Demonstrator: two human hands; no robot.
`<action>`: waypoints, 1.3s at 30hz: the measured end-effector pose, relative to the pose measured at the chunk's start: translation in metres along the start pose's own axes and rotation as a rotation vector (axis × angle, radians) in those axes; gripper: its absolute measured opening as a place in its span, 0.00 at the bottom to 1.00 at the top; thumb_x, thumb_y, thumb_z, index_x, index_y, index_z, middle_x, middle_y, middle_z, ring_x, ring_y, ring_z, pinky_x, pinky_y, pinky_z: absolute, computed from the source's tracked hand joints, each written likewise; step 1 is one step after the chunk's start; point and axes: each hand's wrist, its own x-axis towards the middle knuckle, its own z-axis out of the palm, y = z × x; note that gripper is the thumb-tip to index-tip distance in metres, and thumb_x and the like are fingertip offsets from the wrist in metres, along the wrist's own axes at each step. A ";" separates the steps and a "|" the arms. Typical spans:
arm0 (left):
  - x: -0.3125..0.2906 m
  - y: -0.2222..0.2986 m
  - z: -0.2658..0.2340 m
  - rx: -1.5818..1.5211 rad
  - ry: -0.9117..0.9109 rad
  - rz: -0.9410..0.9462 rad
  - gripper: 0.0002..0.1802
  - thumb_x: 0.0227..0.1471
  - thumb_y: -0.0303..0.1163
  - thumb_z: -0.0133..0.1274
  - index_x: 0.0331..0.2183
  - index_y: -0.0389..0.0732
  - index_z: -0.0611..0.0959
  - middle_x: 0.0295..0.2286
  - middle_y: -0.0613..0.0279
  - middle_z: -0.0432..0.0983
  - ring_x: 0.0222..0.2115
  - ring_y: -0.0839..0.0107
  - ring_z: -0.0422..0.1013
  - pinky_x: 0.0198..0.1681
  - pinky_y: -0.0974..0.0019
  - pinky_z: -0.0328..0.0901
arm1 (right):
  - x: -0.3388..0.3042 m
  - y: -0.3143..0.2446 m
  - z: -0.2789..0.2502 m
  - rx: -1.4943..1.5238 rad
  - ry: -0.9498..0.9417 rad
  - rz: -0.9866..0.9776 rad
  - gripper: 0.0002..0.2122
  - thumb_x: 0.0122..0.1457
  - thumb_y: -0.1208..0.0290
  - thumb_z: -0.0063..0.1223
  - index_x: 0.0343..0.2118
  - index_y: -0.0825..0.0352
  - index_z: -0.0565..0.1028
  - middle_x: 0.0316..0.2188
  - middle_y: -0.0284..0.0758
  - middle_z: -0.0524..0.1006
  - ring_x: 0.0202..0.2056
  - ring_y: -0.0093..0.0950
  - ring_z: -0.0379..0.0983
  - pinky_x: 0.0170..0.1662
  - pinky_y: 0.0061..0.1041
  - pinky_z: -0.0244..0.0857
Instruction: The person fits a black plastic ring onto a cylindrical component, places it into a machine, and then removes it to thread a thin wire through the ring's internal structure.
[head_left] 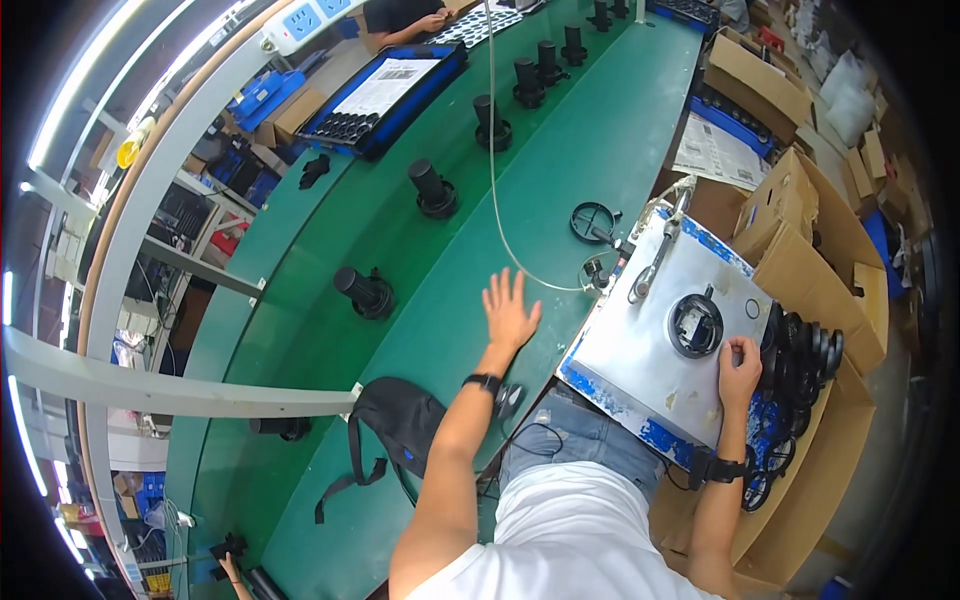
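Note:
My left hand (511,318) lies over the green bench top with its fingers spread and nothing in them. Closed fingers mark my right hand (738,372), at the right edge of a metal plate (640,365) with chipped blue and white edges; what it holds, if anything, is hidden. Just left of that hand, a round black housing (696,326) sits on the plate with its open side up. A small thin ring (752,308) lies on the plate above the hand. Beside the plate's left edge rests a round black ribbed part (592,222).
Black cylindrical assemblies (434,190) stand in a row along the darker green strip. Black rings (800,350) are heaped right of the plate, beside cardboard boxes (810,260). A black bag (398,420) lies left of my forearm. A thin hose (495,190) hangs over the bench.

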 end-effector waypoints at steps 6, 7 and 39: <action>0.093 0.059 0.044 -0.242 0.019 0.205 0.42 0.49 0.46 0.56 0.63 0.53 0.59 0.61 0.46 0.51 0.61 0.44 0.50 0.62 0.41 0.45 | 0.003 -0.003 0.002 0.004 0.018 0.013 0.04 0.52 0.77 0.54 0.27 0.71 0.72 0.25 0.38 0.73 0.30 0.32 0.70 0.36 0.28 0.64; 0.101 0.066 0.048 -0.215 0.025 0.222 0.40 0.50 0.45 0.56 0.62 0.54 0.61 0.61 0.46 0.53 0.61 0.44 0.51 0.62 0.41 0.46 | 0.003 -0.002 -0.001 0.003 0.008 0.021 0.04 0.51 0.77 0.54 0.26 0.71 0.72 0.25 0.38 0.72 0.29 0.32 0.69 0.36 0.28 0.64; -0.162 0.114 -0.181 -0.815 -0.075 0.195 0.27 0.28 0.38 0.73 0.33 0.39 0.80 0.50 0.45 0.69 0.44 0.52 0.72 0.47 0.58 0.65 | -0.121 -0.131 -0.011 1.166 -0.821 0.244 0.43 0.33 0.59 0.77 0.53 0.71 0.65 0.48 0.39 0.72 0.44 0.28 0.69 0.47 0.26 0.62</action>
